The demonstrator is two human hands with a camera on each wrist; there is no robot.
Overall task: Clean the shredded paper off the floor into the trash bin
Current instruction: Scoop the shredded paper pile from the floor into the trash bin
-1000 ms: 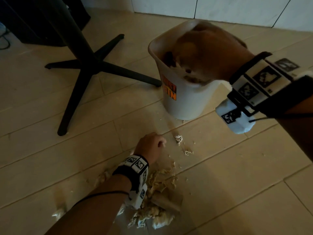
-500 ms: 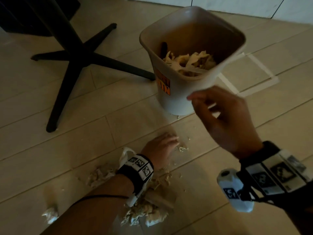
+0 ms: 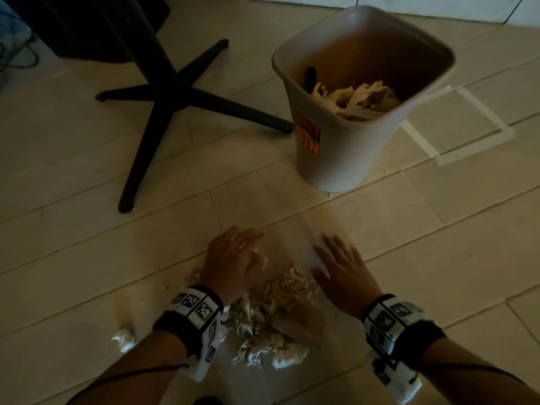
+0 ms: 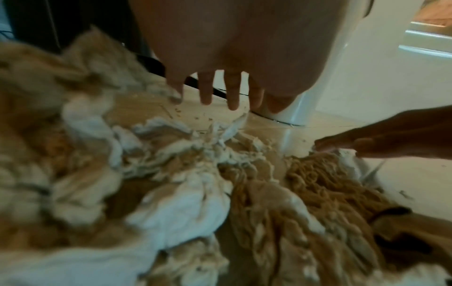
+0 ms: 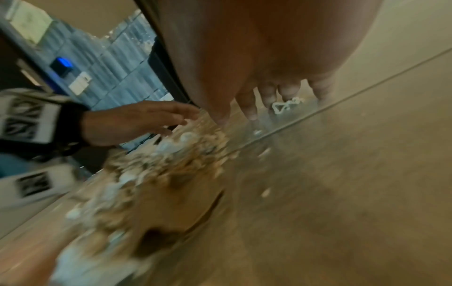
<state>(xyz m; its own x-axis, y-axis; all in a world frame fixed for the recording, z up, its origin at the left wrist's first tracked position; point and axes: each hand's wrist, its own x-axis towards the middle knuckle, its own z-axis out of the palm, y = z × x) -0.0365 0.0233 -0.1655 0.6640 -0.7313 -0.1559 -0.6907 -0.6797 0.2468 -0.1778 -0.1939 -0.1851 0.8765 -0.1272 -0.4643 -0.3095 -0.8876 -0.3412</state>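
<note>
A heap of white and tan shredded paper lies on the tiled floor between my two hands. My left hand is spread flat over the heap's left side, fingers straight. My right hand lies flat on the floor at the heap's right edge, fingers straight. Neither hand holds anything. The beige trash bin stands upright beyond the hands, with shredded paper inside it. The wrist views show the heap close under the palms.
A black star-shaped chair base stands at the left, one leg ending near the bin. A stray clump of paper lies left of my left forearm. Tape marks cross the floor right of the bin. A white wall runs behind.
My right hand has left the bin, where it dropped paper, and come down flat on the floor beside the heap. My left hand has opened and spread over the heap.
</note>
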